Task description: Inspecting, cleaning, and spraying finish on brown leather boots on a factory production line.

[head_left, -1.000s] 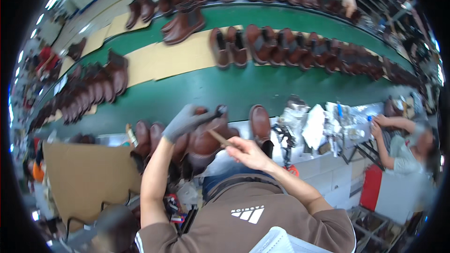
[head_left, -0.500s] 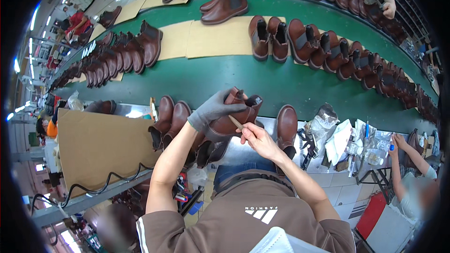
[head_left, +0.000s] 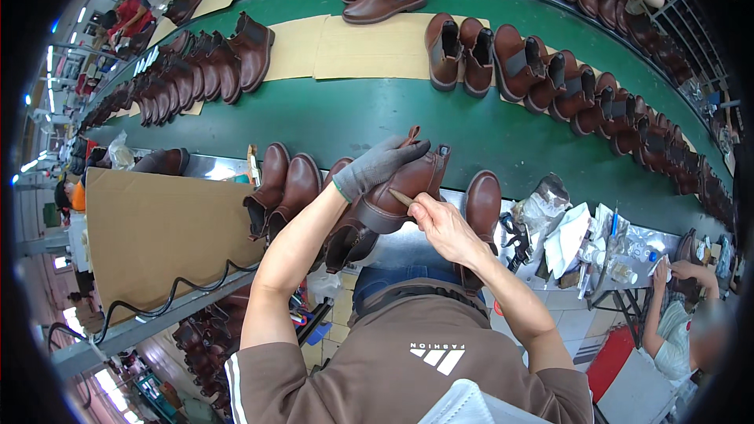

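My left hand (head_left: 375, 171), in a grey glove, grips a brown leather ankle boot (head_left: 420, 179) from above and tilts it over the near edge of the bench. A pull loop sticks up beyond the gloved fingers. My bare right hand (head_left: 449, 228) is closed around a pointed tan stick (head_left: 400, 197). The stick's tip lies against the boot's lower side, just above the sole; whether it presses in cannot be seen. More brown boots (head_left: 301, 182) stand just left of my left hand, some partly hidden under the arm. Another boot (head_left: 482, 202) stands to the right.
Beyond the bench runs a green conveyor belt (head_left: 345, 118) with long rows of brown boots on cardboard sheets (head_left: 377, 51). A cardboard panel (head_left: 169, 239) stands at left with a coiled black cable. White papers (head_left: 569, 234) and bottles clutter the right, near a co-worker (head_left: 675, 334).
The boot has turned in my hands, and my gloved hand now lies across its top. My right hand and stick have shifted with it. The co-worker at right has moved both hands.
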Tool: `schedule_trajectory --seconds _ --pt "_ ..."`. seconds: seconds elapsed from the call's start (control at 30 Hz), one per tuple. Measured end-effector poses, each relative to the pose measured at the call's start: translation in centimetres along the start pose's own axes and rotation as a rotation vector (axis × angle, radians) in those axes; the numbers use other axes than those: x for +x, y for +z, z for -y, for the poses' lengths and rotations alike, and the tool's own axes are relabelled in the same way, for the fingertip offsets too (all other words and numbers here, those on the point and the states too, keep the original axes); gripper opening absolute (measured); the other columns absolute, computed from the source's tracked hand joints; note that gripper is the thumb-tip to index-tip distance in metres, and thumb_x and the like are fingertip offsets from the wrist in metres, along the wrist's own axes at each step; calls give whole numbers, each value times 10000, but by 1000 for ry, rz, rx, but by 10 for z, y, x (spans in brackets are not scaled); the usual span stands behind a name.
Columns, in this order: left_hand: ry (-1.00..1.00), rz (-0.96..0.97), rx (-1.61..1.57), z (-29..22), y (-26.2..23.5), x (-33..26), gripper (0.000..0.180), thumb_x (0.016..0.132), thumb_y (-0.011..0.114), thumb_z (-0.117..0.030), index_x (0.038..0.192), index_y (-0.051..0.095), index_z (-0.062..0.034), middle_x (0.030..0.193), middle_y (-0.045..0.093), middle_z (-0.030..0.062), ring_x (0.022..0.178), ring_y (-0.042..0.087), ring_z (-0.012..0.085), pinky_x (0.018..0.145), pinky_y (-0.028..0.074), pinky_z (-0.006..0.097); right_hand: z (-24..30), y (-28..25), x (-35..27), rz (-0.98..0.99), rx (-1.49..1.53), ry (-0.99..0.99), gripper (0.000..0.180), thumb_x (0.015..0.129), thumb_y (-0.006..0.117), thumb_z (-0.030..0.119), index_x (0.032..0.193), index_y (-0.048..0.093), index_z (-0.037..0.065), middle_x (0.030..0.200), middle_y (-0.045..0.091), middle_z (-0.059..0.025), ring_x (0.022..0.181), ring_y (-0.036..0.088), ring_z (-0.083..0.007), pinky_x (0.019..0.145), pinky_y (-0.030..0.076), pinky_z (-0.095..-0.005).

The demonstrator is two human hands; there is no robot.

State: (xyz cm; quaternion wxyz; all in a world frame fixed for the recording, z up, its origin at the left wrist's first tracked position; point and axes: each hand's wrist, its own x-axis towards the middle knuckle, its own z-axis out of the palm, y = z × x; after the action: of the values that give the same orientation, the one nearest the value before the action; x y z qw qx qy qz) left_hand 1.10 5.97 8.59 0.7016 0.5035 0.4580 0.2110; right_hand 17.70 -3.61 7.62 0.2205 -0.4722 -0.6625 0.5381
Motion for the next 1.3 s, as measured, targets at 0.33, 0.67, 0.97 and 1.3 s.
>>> schedule_trajectory --seconds 0.33,0.67,0.97,1.3 --pt "-70 71 156 -1 8 2 332 953 503 -314 1038 583 -3 888 584 -6 749 488 62 685 439 243 14 -20 5 149 -231 67 278 963 374 243 887 506 11 664 573 -244 699 556 -464 625 414 -530" --pt "-5 40 -39 3 1 -3 224 950 522 -237 984 590 -26 881 557 -29 777 479 38 683 431 218 -8 -11 -1 137 136 -28 316 978 381 293 881 478 9 719 568 -192 717 554 -414 636 430 -453" --pt "-59 30 -50 8 -1 7 208 941 542 -231 985 605 -38 862 568 -31 764 483 31 687 432 206 24 -17 2 87 -253 12 277 957 416 232 857 474 -20 671 585 -258 677 588 -452 593 458 -516" --pt "-41 -15 -69 4 -3 5 199 945 536 -227 964 601 -41 842 561 -32 750 480 34 671 427 212 -7 -21 -7 59 -185 9 239 966 392 231 899 444 7 799 586 -243 762 564 -445 627 428 -525"
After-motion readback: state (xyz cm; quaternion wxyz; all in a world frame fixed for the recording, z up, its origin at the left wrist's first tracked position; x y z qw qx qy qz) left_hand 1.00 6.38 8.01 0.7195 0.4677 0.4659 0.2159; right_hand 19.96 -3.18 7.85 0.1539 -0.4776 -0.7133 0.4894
